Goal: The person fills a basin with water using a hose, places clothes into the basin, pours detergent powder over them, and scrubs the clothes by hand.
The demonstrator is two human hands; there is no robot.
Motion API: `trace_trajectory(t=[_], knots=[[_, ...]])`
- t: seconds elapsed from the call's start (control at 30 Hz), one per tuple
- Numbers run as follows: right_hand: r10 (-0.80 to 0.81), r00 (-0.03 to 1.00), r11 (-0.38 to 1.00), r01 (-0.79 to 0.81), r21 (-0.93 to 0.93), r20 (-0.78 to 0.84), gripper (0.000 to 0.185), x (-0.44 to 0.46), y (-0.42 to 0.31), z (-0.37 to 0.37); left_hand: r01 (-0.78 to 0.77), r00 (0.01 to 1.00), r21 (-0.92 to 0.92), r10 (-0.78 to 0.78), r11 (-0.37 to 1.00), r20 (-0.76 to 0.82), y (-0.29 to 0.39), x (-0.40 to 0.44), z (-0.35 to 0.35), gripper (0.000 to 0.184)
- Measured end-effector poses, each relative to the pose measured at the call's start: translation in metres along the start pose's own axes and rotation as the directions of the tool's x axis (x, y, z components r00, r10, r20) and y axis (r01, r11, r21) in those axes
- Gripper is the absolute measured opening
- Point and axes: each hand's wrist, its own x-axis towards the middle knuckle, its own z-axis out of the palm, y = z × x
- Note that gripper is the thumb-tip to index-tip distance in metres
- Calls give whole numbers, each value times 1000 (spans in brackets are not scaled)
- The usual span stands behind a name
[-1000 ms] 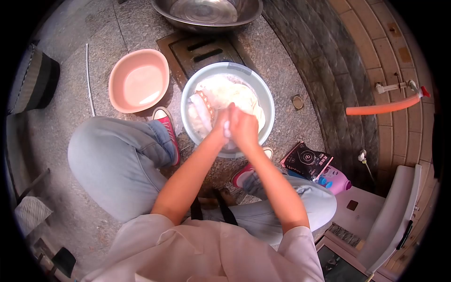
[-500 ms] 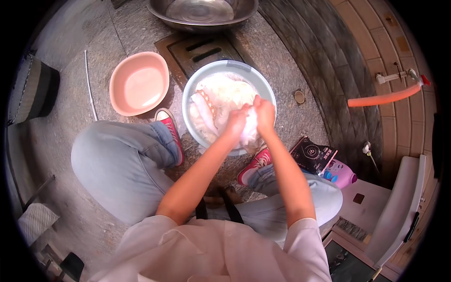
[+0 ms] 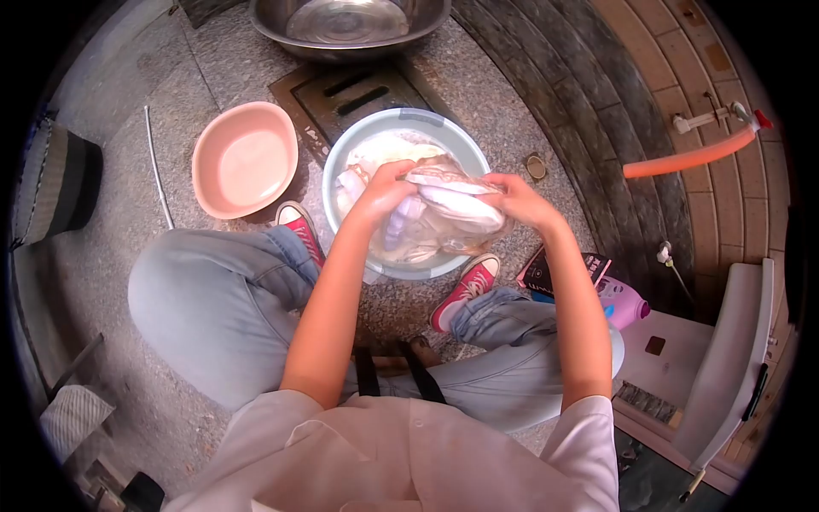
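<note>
A light blue round basin (image 3: 333, 162) stands on the floor between my feet, with wet, pale cloth and suds in it. Over its right half a wet white and brownish cloth (image 3: 461, 206) is stretched between my hands. My left hand (image 3: 388, 192) is closed on the cloth's left edge, near the basin's middle. My right hand (image 3: 518, 201) grips its right edge, over the basin's right rim. Some of the cloth hangs down into the basin, and its lower end is hard to make out.
A pink basin (image 3: 245, 160) sits at the left, and a large metal bowl (image 3: 350, 47) beyond the drain cover (image 3: 320, 90). At the right are a black packet (image 3: 537, 271), a purple bottle (image 3: 627, 304) and an orange hose (image 3: 689, 160) on the wall.
My hands were close together on bunched cloth low in the basin. Now they are apart, my right hand further right, and the cloth is spread between them. The view has shifted slightly.
</note>
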Motion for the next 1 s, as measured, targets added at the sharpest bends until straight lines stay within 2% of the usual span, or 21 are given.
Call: trace_trajectory(t=[0.03,0.1,0.13,0.17,0.23,0.3,0.37,0.4,0.43,0.47,0.5,0.53,0.57,0.63,0.67,0.77,0.83,0.87,0.9,0.93,1.0], knots=[[-45,995,994,53,95,-88,24,1,7,-1,-5,998,-111,-2,994,-64,0,0,-1,41],[-107,957,947,180,265,-268,22,2,12,0,46,999,-76,-46,996,3,24,-9,3,48],[-59,939,914,188,360,-339,21,2,10,2,69,993,-225,-45,972,112,25,-9,5,50],[-59,940,914,186,361,-335,21,0,5,6,109,975,-365,-29,925,219,25,-9,9,51],[-14,860,885,249,394,-511,19,1,-8,20,162,983,-409,-110,898,149,25,-7,23,54],[-275,785,945,327,-5,-556,16,2,-20,50,250,961,-501,-276,828,24,24,-7,40,66],[-513,727,808,230,-542,-457,26,-10,-41,92,194,937,-731,-344,654,-60,12,-7,47,67],[-654,683,671,325,-667,-325,29,-15,-47,113,186,969,-849,-236,494,75,6,-5,42,62],[-655,683,670,326,-667,-323,29,-8,-49,122,205,978,-928,-98,311,184,2,-5,37,57],[-559,752,721,233,-653,-350,32,1,-47,129,204,978,-928,-97,312,182,-22,2,33,57],[-453,810,761,134,-635,-372,37,8,-47,131,90,996,-882,-54,463,73,-58,11,29,51],[-303,816,880,42,-473,-493,42,21,-50,121,-26,1000,-802,4,597,-29,-78,15,26,46],[-301,819,881,43,-470,-489,42,35,-43,107,-26,999,-801,-1,598,-33,-63,7,36,46],[-189,714,972,38,-232,-674,41,60,-23,84,53,938,-646,-259,762,-229,-12,-9,63,35],[-182,741,980,84,-180,-646,39,54,-26,89,49,955,-590,-210,806,-208,-13,-8,55,31],[-239,794,966,136,-221,-559,35,23,-35,119,162,968,-582,-243,797,-63,-28,4,21,29],[-306,771,914,72,-400,-559,31,28,-22,126,100,980,-584,-181,806,-82,-42,-3,33,30],[-256,752,957,105,-272,-608,35,37,-15,114,30,964,-585,-179,810,-197,-36,-8,52,29],[-15,819,1000,-2,-28,-573,33,43,-16,93,-41,934,-580,-175,813,-312,-32,-8,67,28],[-17,799,999,37,21,-601,33,40,-14,87,79,932,-453,-226,888,-282,-30,-5,72,27],[-36,780,994,91,57,-625,32,36,-29,92,-29,947,-506,-139,862,-291,-23,-2,63,26]])
